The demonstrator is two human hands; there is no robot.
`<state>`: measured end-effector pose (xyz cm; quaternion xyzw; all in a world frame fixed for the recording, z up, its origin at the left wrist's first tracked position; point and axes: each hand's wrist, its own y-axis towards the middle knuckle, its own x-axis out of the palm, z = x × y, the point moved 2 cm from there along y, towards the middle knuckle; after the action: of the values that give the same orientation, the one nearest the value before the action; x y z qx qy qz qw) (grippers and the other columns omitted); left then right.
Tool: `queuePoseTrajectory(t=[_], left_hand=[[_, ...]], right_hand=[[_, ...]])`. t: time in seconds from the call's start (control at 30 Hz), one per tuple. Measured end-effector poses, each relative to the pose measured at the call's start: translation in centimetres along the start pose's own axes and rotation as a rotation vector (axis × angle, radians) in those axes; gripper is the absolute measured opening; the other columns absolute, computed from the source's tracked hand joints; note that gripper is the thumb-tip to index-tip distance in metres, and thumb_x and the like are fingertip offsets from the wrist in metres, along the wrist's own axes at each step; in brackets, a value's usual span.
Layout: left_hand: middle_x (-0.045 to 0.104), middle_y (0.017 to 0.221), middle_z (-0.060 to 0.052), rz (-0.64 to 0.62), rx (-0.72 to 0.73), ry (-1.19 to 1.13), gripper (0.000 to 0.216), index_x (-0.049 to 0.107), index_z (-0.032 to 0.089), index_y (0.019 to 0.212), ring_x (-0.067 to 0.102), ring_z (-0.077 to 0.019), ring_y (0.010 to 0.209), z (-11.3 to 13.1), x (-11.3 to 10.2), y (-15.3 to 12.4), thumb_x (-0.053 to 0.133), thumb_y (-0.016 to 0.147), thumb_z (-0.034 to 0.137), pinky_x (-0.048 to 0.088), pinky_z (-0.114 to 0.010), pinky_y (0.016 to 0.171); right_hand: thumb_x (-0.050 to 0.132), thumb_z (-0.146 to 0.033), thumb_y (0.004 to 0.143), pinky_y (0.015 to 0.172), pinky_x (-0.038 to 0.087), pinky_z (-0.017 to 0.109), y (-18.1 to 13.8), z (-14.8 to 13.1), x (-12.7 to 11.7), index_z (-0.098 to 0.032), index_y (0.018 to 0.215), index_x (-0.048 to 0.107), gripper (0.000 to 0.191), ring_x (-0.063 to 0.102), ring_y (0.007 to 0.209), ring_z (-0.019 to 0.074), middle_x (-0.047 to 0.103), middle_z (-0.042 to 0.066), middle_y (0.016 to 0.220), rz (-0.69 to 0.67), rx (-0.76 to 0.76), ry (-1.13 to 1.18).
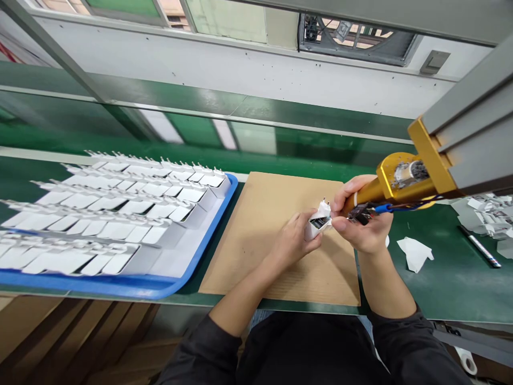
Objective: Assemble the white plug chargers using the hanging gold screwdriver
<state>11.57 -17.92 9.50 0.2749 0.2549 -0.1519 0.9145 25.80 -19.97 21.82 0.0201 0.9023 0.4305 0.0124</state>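
A: What are we grasping on the left?
B: Our left hand [295,238] grasps a white casing [315,231] between thumb and fingers, its two metal pins [324,201] pointing away from us, a dark circuit board [319,222] showing inside.
A: And our right hand [366,232]?
B: It is at the gold tool [385,184], thumb and fingers close beside the casing. The tool covers part of the hand, so we cannot tell whether it grips something or is loose.
A: Where is the casing?
B: Above the right part of the cardboard sheet [256,246] on our green counter [449,291], just left of the gold tool's lower end.
A: What sits to our left?
B: A blue tray [120,289] with rows of similar white casings [114,206] in it, pins lined up along each row.
A: And to our right?
B: We see a white scrap [414,254] lying on the counter, a black-and-white marker [479,246] beyond it, and a heap of white parts [487,216] near the edge of our view.
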Motion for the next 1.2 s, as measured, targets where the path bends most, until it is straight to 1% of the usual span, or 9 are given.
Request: queuePoseTrajectory(t=[0.13, 0.23, 0.37, 0.47, 0.6, 0.77, 0.9, 1.1, 1.2], left_hand=[[0.07, 0.123, -0.013, 0.036, -0.01, 0.011, 0.052, 0.051, 0.022, 0.13, 0.071, -0.0284, 0.113, 0.07, -0.17, -0.24, 0.073, 0.083, 0.027, 0.06, -0.045, 0.095], [0.07, 0.118, -0.011, 0.051, -0.011, 0.02, 0.054, 0.049, 0.022, 0.13, 0.073, -0.0274, 0.108, 0.1, -0.17, -0.41, 0.073, 0.082, 0.027, 0.061, -0.043, 0.092], [0.07, 0.118, -0.011, 0.065, 0.021, 0.023, 0.055, 0.047, 0.022, 0.131, 0.073, -0.0265, 0.108, 0.3, -0.24, -0.43, 0.073, 0.083, 0.027, 0.061, -0.042, 0.093], [0.07, 0.117, -0.01, 0.062, 0.011, 0.035, 0.055, 0.047, 0.022, 0.13, 0.073, -0.0267, 0.108, 0.32, -0.21, -0.35, 0.073, 0.082, 0.027, 0.061, -0.042, 0.094], [0.07, 0.115, -0.01, 0.053, -0.019, 0.031, 0.055, 0.047, 0.022, 0.129, 0.073, -0.0262, 0.106, 0.34, -0.14, -0.31, 0.073, 0.081, 0.027, 0.061, -0.042, 0.092], [0.07, 0.116, -0.01, 0.053, -0.027, 0.008, 0.05, 0.05, 0.021, 0.127, 0.073, -0.0263, 0.105, 0.54, -0.24, -0.35, 0.071, 0.083, 0.027, 0.061, -0.041, 0.089], [0.07, 0.116, -0.01, 0.036, -0.048, -0.007, 0.047, 0.052, 0.022, 0.124, 0.072, -0.0255, 0.103, 0.43, -0.22, -0.34, 0.072, 0.082, 0.027, 0.061, -0.039, 0.085], [0.069, 0.115, -0.009, 0.038, -0.044, -0.002, 0.047, 0.052, 0.022, 0.124, 0.072, -0.0249, 0.103, 0.3, -0.17, -0.37, 0.072, 0.082, 0.027, 0.06, -0.038, 0.084], [0.069, 0.115, -0.01, 0.039, -0.043, 0.002, 0.047, 0.052, 0.021, 0.124, 0.072, -0.0245, 0.1, 0.28, -0.14, -0.38, 0.072, 0.082, 0.028, 0.06, -0.038, 0.084]], right_hand=[[0.086, -0.026, 0.076, 0.048, 0.049, 0.028, 0.03, -0.09, 0.15, -0.029, 0.1, 0.063, 0.033, 0.057, 0.061, 0.0137, 0.06, -0.004, 0.078, 0.023, 0.016, 0.002], [0.085, -0.025, 0.075, 0.048, 0.048, 0.028, 0.16, -0.08, 0.14, -0.028, 0.096, 0.064, 0.03, 0.056, 0.06, 0.0135, 0.059, -0.004, 0.076, 0.02, 0.002, -0.017], [0.083, -0.022, 0.075, 0.051, 0.05, 0.028, 0.28, -0.05, 0.05, -0.027, 0.09, 0.065, 0.024, 0.057, 0.062, 0.0134, 0.06, -0.004, 0.076, -0.002, -0.036, -0.038], [0.083, -0.019, 0.074, 0.052, 0.051, 0.028, 0.24, -0.03, 0.06, -0.028, 0.092, 0.066, 0.026, 0.058, 0.062, 0.0134, 0.061, -0.004, 0.078, -0.003, -0.038, -0.024], [0.082, -0.017, 0.073, 0.05, 0.049, 0.027, 0.13, -0.04, 0.17, -0.029, 0.097, 0.066, 0.031, 0.056, 0.061, 0.013, 0.061, -0.004, 0.077, 0.022, -0.012, -0.017], [0.083, -0.025, 0.075, 0.048, 0.05, 0.031, -0.05, -0.08, 0.22, -0.029, 0.09, 0.063, 0.025, 0.055, 0.059, 0.0156, 0.059, -0.003, 0.074, 0.048, 0.012, -0.065], [0.085, -0.036, 0.074, 0.049, 0.051, 0.034, -0.2, 0.06, 0.08, -0.03, 0.089, 0.06, 0.03, 0.054, 0.06, 0.0174, 0.058, -0.001, 0.073, 0.094, 0.066, -0.111], [0.086, -0.035, 0.073, 0.049, 0.05, 0.033, -0.19, 0.11, -0.06, -0.029, 0.09, 0.057, 0.034, 0.055, 0.06, 0.0164, 0.056, -0.002, 0.074, 0.092, 0.075, -0.079], [0.086, -0.039, 0.072, 0.05, 0.05, 0.034, -0.2, 0.23, -0.05, -0.029, 0.089, 0.056, 0.035, 0.054, 0.06, 0.017, 0.055, -0.002, 0.074, 0.051, 0.165, -0.078]])
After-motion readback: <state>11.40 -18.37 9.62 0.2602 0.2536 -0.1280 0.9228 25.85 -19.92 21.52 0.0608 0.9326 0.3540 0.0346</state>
